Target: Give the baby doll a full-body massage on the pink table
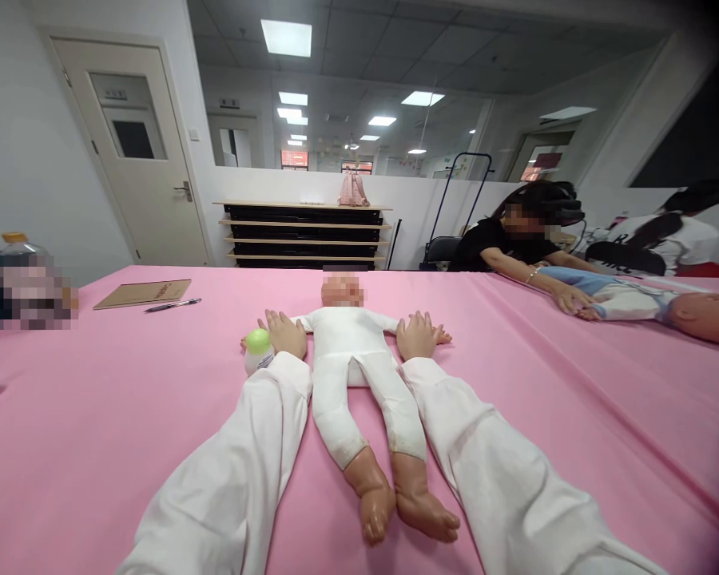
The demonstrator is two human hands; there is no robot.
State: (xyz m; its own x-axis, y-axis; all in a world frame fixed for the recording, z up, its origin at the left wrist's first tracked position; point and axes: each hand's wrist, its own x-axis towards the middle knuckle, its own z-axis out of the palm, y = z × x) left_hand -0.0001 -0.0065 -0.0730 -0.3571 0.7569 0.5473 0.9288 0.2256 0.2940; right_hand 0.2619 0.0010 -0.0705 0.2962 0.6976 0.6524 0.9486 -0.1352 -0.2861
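A baby doll (352,343) with a white cloth body and brown plastic feet lies on its back, head away from me, arms out to the sides. My left hand (286,335) rests on the doll's arm at the left, fingers stretched forward. Over the arm at the right lies my right hand (418,335), its fingers also extended; the doll's small hand shows beyond it. Neither hand visibly wraps round the arm, though the palms are hidden. Close beside my left hand is a small white bottle (257,353) with a green cap.
A pink cloth (216,415) covers the table. Toward the back left lie a brown notebook (144,294) and a pen (172,305). A capped bottle (21,243) stands at the far left. At right, another person (515,231) handles a second doll (653,302).
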